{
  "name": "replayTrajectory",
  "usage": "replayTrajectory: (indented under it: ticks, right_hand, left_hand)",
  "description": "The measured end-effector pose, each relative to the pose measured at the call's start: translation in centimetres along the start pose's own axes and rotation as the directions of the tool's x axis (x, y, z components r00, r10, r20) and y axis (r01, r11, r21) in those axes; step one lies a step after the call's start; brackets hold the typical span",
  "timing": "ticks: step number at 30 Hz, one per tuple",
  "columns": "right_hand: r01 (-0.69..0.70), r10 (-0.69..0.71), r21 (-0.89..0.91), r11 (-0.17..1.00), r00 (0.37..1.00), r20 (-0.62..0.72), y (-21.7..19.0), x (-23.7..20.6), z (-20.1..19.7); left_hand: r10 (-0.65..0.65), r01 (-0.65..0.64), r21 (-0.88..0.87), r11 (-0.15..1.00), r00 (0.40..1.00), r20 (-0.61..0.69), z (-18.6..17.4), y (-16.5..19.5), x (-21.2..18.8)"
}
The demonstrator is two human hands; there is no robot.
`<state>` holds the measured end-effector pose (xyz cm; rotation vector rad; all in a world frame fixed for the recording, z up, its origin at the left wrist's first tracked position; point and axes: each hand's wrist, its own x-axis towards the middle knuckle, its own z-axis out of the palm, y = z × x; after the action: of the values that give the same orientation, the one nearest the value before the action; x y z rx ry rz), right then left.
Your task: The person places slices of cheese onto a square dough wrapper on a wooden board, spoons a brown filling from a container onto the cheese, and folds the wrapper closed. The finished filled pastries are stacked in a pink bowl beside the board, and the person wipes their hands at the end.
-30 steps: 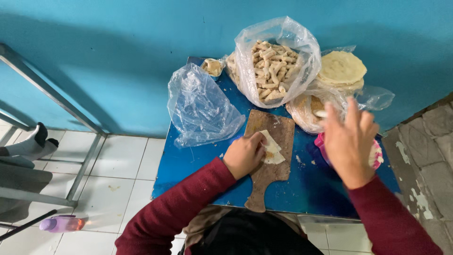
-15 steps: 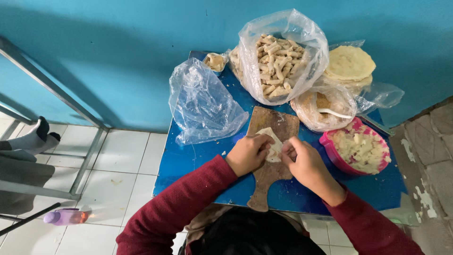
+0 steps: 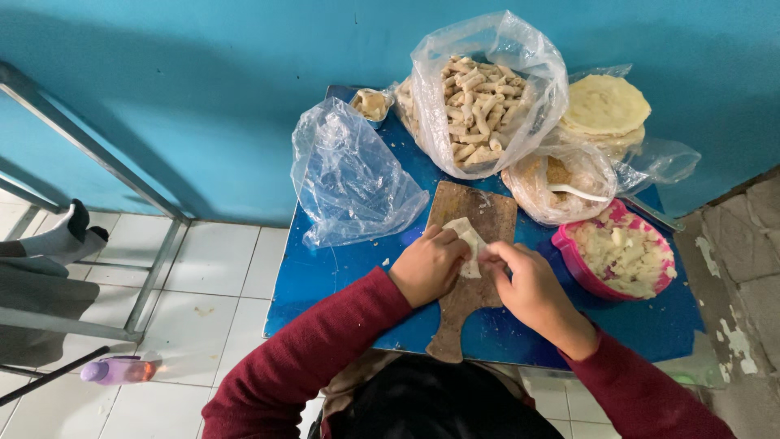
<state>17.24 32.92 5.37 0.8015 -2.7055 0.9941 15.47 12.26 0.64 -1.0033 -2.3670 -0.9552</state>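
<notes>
Setting: a teal wall above a white tiled floor; a small blue bench [image 3: 341, 284] stands against the wall.
Far side of bench: a large clear bag of rolled pastries [image 3: 483, 102], with a stack of round flat wrappers [image 3: 605, 110] to its right and a small bowl [image 3: 371, 103] to its left.
Left of board: an empty crumpled plastic bag [image 3: 349, 183].
Right of board: a pink bowl of pale chopped filling [image 3: 621, 256]; behind it a bagged bowl with a white spoon [image 3: 556, 183].
Board: a wooden cutting board [image 3: 467, 293] lies in the middle, handle toward the person.
Wrapper: a pale dough wrapper [image 3: 470, 240] lies on the board, between both hands and partly covered by them.
Left hand [image 3: 426, 264]: fingers curled, pressing on the wrapper's left edge.
Right hand [image 3: 528, 289]: fingertips pinched on the wrapper's right edge.
Floor: a purple bottle [image 3: 122, 370] lies beside a metal frame [image 3: 122, 183].
</notes>
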Motion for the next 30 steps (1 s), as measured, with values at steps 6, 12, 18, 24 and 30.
replayTrajectory:
  ticks: [6, 12, 18, 24, 30]
  right_hand:
    - [0.252, -0.262, -0.316, 0.915, 0.965, 0.012, -0.1, -0.4, -0.1]
    - [0.164, -0.152, -0.166, 0.972, 0.985, 0.084, 2.3, 1.6, 0.4]
    - [0.136, -0.11, -0.201, 0.97, 0.985, 0.136, 3.4, 2.1, 0.8]
    - [0.065, -0.059, -0.059, 0.996, 0.994, 0.093, 3.7, 3.3, 1.2]
    - [0.219, -0.214, -0.056, 0.974, 0.973, 0.085, 3.2, 2.5, 0.8]
  left_hand:
    - [0.0, 0.002, -0.027, 1.0, 0.998, 0.059, -0.4, -0.5, -0.2]
    - [-0.019, 0.018, 0.014, 1.0, 0.998, 0.061, -0.5, 0.0, 0.0]
    - [-0.113, 0.113, 0.026, 0.993, 0.993, 0.018, 0.1, 0.3, 0.5]
    - [-0.31, 0.313, -0.135, 0.94, 0.95, 0.041, 0.1, -0.7, 1.5]
    - [-0.122, 0.123, -0.094, 0.988, 0.992, 0.01, 0.6, -1.8, 0.8]
